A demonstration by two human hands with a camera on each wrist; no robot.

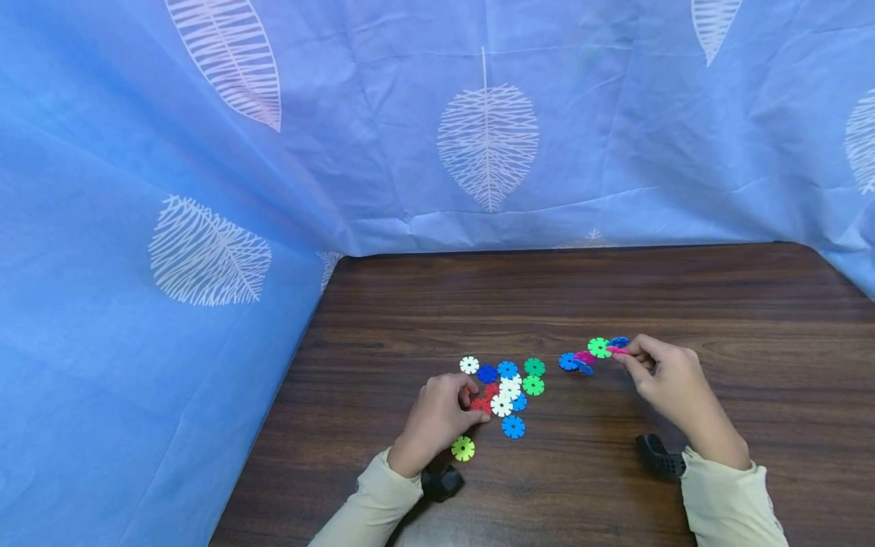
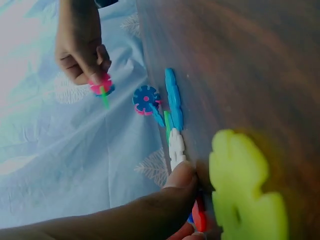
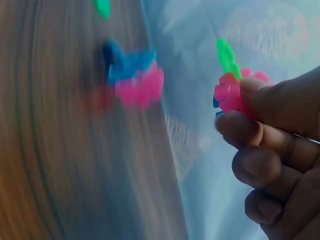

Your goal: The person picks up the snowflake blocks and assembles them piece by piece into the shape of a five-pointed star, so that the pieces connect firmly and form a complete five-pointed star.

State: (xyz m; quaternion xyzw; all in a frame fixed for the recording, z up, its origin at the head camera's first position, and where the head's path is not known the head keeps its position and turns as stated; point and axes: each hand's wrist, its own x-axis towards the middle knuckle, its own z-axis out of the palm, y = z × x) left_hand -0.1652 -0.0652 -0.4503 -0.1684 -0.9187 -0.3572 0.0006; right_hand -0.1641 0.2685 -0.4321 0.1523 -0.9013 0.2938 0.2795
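Note:
My right hand (image 1: 666,376) pinches a pink notched plastic disc (image 3: 229,96) between thumb and fingertips. A green disc (image 3: 227,57) is joined edge-on to it, and a bit of blue shows behind. The right wrist view shows this piece held above the table. My left hand (image 1: 437,410) is low over the left side of a disc pile, thumb and fingers apart around red discs (image 1: 481,405). The left wrist view has the thumb beside the white discs (image 2: 176,147) and a red disc (image 2: 199,215) below; the other fingers are mostly hidden.
A joined blue and pink cluster (image 1: 581,360) lies left of my right hand. White (image 1: 469,365), blue (image 1: 513,427) and green (image 1: 533,385) discs lie around the pile. A yellow-green disc (image 1: 462,448) sits nearer me. Leaf-printed blue cloth (image 1: 581,152) borders the wooden table (image 1: 581,494).

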